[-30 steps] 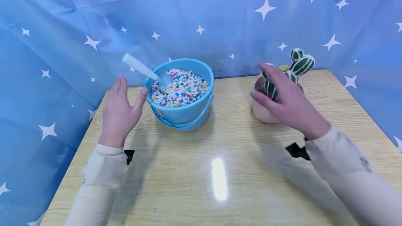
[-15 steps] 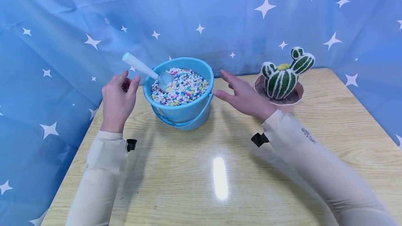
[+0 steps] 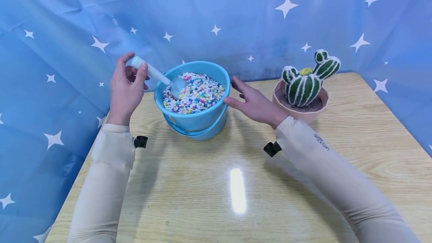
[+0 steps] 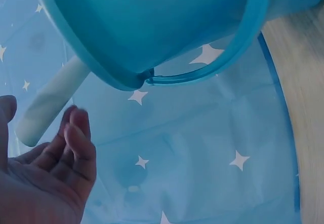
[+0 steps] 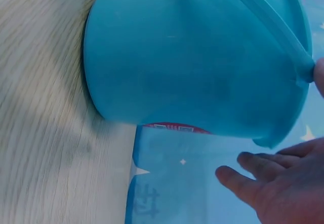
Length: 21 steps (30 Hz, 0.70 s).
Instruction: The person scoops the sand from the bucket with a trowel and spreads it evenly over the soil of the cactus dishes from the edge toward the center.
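- Head view: the left hand point(image 3: 126, 85) is at the top end of the white scoop handle point(image 3: 148, 70), with thumb and fingers curled round its tip — it looks like a light grip, not a firm one.
- The left wrist view shows the same handle point(image 4: 50, 102) beside the curled fingers point(image 4: 78, 138); from this angle I cannot tell if they really touch it.
- The scoop point(image 3: 175, 84) leans on the left rim of the blue bucket point(image 3: 192, 121), and its bowl lies in the coloured pebbles point(image 3: 199, 95) that fill the bucket almost to the rim.
- The bucket stands upright on the wooden worktop point(image 3: 236, 198), left of the middle, with its carrying handle point(image 3: 199, 135) folded down at the front.
- The right hand point(image 3: 253, 102) is relaxed and holds nothing — the fingers are straight, and the thumb tip touches or nearly touches the right side of the bucket below the rim.
- In the right wrist view the straight fingers point(image 5: 263, 168) are just beside the bucket wall point(image 5: 192, 67).
- A toy cactus point(image 3: 305, 81), green with white stripes, stands in a pink pot point(image 3: 300, 111) on the right side of the worktop, near the right hand but apart from it.
- A blue cloth with white stars point(image 3: 216, 14) hangs behind and at both sides of the worktop.
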### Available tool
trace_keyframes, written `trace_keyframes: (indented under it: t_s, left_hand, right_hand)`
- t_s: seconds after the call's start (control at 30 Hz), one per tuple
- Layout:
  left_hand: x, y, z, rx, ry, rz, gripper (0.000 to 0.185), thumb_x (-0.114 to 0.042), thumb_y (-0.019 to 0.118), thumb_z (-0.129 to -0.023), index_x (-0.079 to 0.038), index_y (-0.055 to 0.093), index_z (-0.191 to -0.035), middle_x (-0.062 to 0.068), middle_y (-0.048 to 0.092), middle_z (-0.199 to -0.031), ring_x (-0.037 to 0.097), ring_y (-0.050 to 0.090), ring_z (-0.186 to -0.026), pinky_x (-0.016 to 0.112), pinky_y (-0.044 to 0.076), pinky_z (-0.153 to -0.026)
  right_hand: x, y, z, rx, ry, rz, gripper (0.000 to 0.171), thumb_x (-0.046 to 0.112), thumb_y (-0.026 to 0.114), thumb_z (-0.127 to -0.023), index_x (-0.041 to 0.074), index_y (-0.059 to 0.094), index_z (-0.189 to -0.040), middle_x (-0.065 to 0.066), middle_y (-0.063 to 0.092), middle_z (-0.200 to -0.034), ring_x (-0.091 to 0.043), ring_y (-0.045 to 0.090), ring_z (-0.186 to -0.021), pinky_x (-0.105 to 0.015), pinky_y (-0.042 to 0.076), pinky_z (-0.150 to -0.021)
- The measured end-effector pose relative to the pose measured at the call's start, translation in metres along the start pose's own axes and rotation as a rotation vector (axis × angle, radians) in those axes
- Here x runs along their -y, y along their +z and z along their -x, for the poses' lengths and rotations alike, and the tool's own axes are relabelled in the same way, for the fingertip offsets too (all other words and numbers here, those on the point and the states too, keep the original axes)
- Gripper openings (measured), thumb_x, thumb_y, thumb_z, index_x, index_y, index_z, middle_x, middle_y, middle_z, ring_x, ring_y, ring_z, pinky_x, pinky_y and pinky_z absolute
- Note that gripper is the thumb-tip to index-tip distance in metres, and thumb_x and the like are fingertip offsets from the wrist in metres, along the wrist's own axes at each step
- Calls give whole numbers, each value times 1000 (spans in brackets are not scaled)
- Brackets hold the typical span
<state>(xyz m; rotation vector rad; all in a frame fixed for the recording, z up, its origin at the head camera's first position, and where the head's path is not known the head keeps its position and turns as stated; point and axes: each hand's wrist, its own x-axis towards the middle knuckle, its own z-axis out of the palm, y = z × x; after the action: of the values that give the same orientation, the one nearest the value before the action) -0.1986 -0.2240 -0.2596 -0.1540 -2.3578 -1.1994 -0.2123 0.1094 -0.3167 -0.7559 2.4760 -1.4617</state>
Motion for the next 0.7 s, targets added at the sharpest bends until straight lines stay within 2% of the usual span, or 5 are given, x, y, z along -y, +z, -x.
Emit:
trace_keyframes:
  t_s: [0.2, 0.37, 0.43, 0.5, 0.7]
  left_hand:
    - [-2, 1, -4, 60, -35, 51, 42, -39, 51, -102, -12, 41, -133, 12, 66, -104, 19, 69, -72, 25, 60, -63]
    - [-4, 1, -4, 81, -29, 76, 38, -34, 53, -102, -8, 39, -127, 17, 66, -110, 19, 71, -83, 30, 61, -76]
    - [-6, 2, -4, 76, -28, 78, 36, -32, 53, -102, -7, 40, -125, 17, 66, -109, 20, 71, -84, 31, 60, -79]
    - [-10, 2, -3, 59, -24, 83, 35, -29, 54, -102, -5, 42, -124, 17, 65, -110, 19, 70, -85, 31, 60, -80]
    - [-21, 1, -8, -11, 19, 68, 31, -29, 57, -100, -4, 51, -118, 14, 66, -102, 15, 69, -77, 26, 61, -72]
  right_hand:
    - [1, 5, -1, 13, -10, -52, 77, 46, 55, -100, 25, 9, -158, 11, 12, -160, -12, 20, -144, -47, 27, -117]
    - [27, 4, 10, 19, -10, -62, 75, 33, 56, -102, 14, 10, -158, -1, 13, -162, -20, 21, -145, -50, 27, -116]
    - [37, 3, 14, 24, -4, -63, 75, 26, 57, -102, 10, 9, -158, -6, 12, -162, -24, 20, -146, -51, 27, -116]
    - [37, 3, 14, 25, 0, -64, 76, 27, 57, -102, 11, 8, -158, -6, 12, -163, -24, 20, -146, -52, 26, -116]
    - [36, 3, 14, 16, 5, -90, 76, 29, 56, -103, 12, 7, -158, -5, 11, -163, -27, 22, -145, -49, 27, -117]
